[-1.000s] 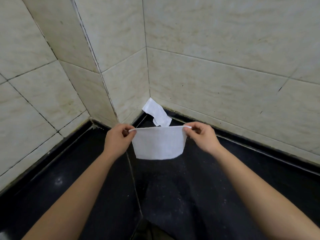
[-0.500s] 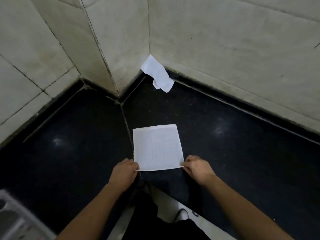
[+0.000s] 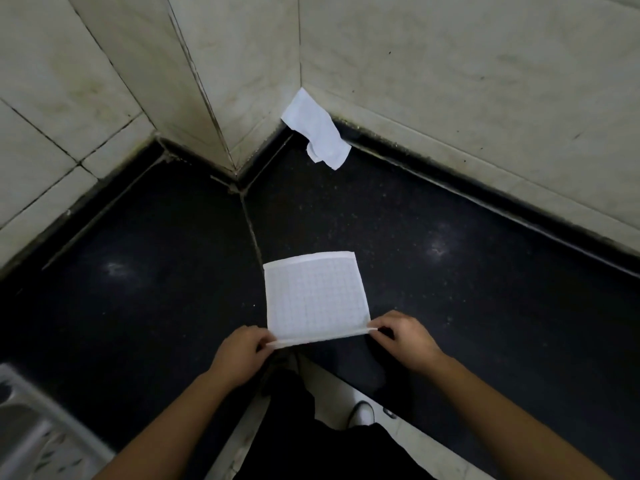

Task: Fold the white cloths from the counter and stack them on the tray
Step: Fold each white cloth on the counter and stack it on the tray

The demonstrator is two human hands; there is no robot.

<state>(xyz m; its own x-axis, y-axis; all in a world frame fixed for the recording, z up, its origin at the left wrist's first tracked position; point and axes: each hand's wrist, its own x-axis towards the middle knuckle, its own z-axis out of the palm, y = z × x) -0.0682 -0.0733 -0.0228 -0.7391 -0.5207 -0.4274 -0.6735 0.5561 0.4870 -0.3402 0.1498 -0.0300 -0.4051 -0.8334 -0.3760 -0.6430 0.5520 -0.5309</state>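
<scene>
The cloth (image 3: 317, 299) that hung in the air a second ago now lies flat by the counter's (image 3: 156, 289) front edge, its near corners pinched and just lifted by the left hand (image 3: 239, 355) and right hand (image 3: 405, 341), so I'd say the fold is starting.

Dim, flat indoor light. The black counter (image 3: 485, 323) reads almost featureless, apart from two hazy glare spots (image 3: 438, 249), one on each side of the flat cloth (image 3: 315, 299). That cloth is the brightest area and its grid texture is sharp. The wall tiles (image 3: 450, 81) are grey and evenly lit. Wide-angle lens bends the tile joints near the frame edges. The pale object (image 3: 31, 431) at bottom left is blurred.
</scene>
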